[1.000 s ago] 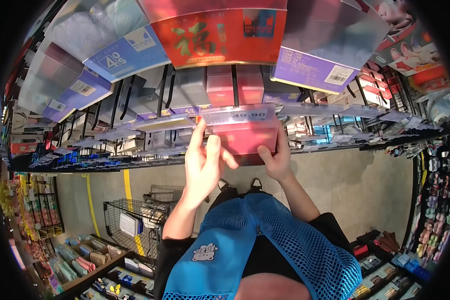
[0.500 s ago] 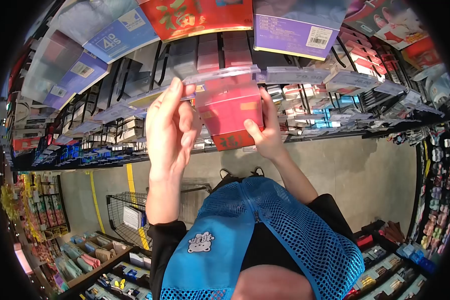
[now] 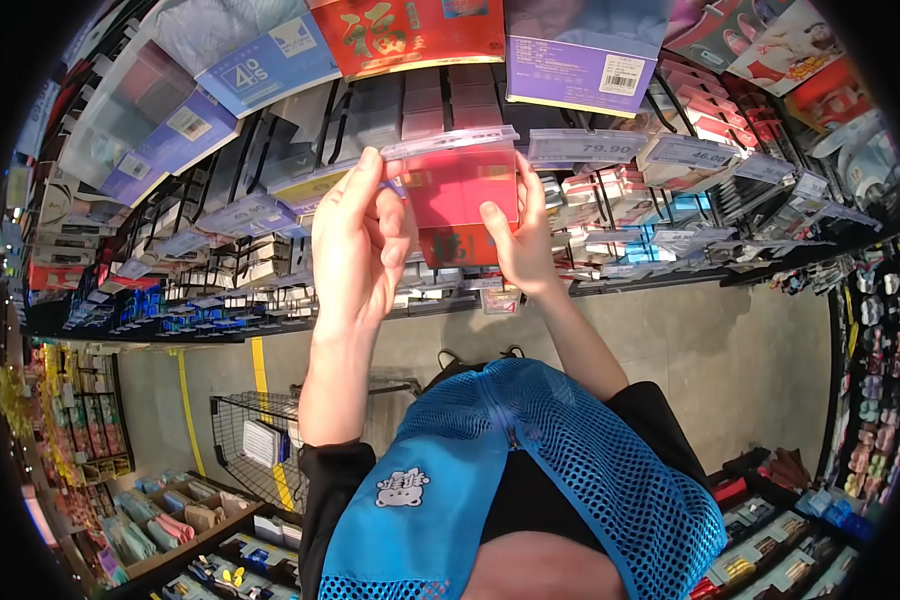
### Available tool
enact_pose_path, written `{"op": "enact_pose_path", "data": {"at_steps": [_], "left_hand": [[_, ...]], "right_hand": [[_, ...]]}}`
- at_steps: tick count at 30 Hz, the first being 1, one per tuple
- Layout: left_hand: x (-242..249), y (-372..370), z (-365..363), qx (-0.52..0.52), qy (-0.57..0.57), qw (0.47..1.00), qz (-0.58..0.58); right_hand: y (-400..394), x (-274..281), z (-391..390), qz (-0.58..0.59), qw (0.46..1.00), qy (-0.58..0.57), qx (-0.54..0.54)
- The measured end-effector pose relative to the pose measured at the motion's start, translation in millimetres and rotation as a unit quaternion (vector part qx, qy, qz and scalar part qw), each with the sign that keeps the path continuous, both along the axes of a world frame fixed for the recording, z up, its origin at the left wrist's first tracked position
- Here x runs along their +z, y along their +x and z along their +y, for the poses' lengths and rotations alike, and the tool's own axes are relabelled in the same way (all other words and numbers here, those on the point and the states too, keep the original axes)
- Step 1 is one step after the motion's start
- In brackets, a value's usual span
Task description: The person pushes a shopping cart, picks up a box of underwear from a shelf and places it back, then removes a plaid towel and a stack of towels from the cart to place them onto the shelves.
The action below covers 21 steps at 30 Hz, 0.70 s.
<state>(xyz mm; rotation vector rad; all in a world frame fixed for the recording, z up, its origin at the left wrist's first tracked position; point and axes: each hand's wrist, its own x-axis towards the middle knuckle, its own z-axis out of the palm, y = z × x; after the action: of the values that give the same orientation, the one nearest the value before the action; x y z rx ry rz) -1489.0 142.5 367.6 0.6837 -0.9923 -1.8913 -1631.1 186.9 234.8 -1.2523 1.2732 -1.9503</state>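
Note:
A clear-fronted red box (image 3: 460,190) is gripped along its right side by my right hand (image 3: 522,235), with the thumb across its front. My left hand (image 3: 363,240) is raised at the box's left, its fingertips at the left end of a clear price-label strip (image 3: 450,142); its lower fingers are curled, and exactly what they hold is too small to tell. The strip crosses the top of the box. Similar boxes (image 3: 422,100) hang on hooks just behind.
Above hang a large red package (image 3: 405,35), a blue one (image 3: 270,65) and a purple one (image 3: 585,75). Price tags (image 3: 605,147) line the rack's edge. A wire cart (image 3: 235,440) stands lower left, and a low display bin (image 3: 170,520) lies behind it.
The red box has shifted slightly up and right with my right hand. My left hand has moved a little right. The label strip sits more level, and the rack appears slightly shifted.

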Motion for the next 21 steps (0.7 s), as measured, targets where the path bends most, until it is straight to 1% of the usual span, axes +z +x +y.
{"op": "enact_pose_path", "data": {"at_steps": [3, 5, 7, 9, 10, 11, 12, 13, 14, 15, 17, 18, 19, 21], "left_hand": [[-9.4, 4.6, 3.8, -0.010, 0.001, 1.000, -0.004], [-22.2, 5.8, 7.3, -0.004, -0.021, 0.999, -0.030], [-39.6, 2.5, 9.4, 0.005, -0.015, 0.999, -0.030], [-49.6, -2.8, 9.5, 0.011, -0.009, 1.000, -0.015], [-54.4, -5.7, 8.0, 0.016, -0.012, 1.000, -0.013], [-60.2, -7.8, 6.8, 0.023, -0.013, 1.000, -0.012], [-71.7, -9.5, 3.3, 0.022, -0.022, 0.999, -0.023], [-74.8, -12.3, 4.7, 0.021, -0.003, 0.999, -0.040], [-86.0, -14.4, 4.9, 0.024, -0.017, 0.999, -0.043], [-99.5, -16.6, 3.7, 0.027, -0.032, 0.998, -0.047], [-117.0, -16.5, 10.8, 0.046, -0.052, 0.993, -0.094], [-123.2, -14.3, 17.8, 0.053, -0.038, 0.992, -0.111], [-130.5, -10.8, 27.1, 0.062, -0.021, 0.990, -0.126], [-145.9, 5.0, 48.2, 0.051, -0.024, 0.982, -0.180]], "right_hand": [[-0.3, -5.4, -5.4, -0.012, 0.999, 0.036, -0.028], [-3.5, -20.5, -12.7, 0.001, 0.999, 0.028, -0.038], [-3.3, -21.9, -17.6, 0.015, 0.999, 0.016, -0.043], [1.1, -16.7, -17.5, 0.003, 0.999, 0.004, -0.045], [1.3, -27.1, -21.7, 0.013, 0.997, 0.010, -0.070], [1.4, -31.5, -22.9, 0.016, 0.998, 0.008, -0.063], [2.7, -35.2, -21.8, -0.003, 0.998, 0.026, -0.062], [2.2, -36.9, -22.4, -0.021, 0.997, 0.043, -0.061], [2.0, -37.9, -23.3, -0.043, 0.997, 0.038, -0.052], [0.2, -41.9, -24.6, -0.041, 0.997, 0.038, -0.043], [-1.4, -52.3, -26.4, 0.064, 0.983, 0.092, -0.146], [-0.1, -37.8, -21.4, 0.080, 0.978, 0.100, -0.163], [-1.6, -41.9, -24.5, 0.080, 0.980, 0.101, -0.154], [0.4, -57.5, -26.4, 0.148, 0.955, 0.122, -0.226]]}}
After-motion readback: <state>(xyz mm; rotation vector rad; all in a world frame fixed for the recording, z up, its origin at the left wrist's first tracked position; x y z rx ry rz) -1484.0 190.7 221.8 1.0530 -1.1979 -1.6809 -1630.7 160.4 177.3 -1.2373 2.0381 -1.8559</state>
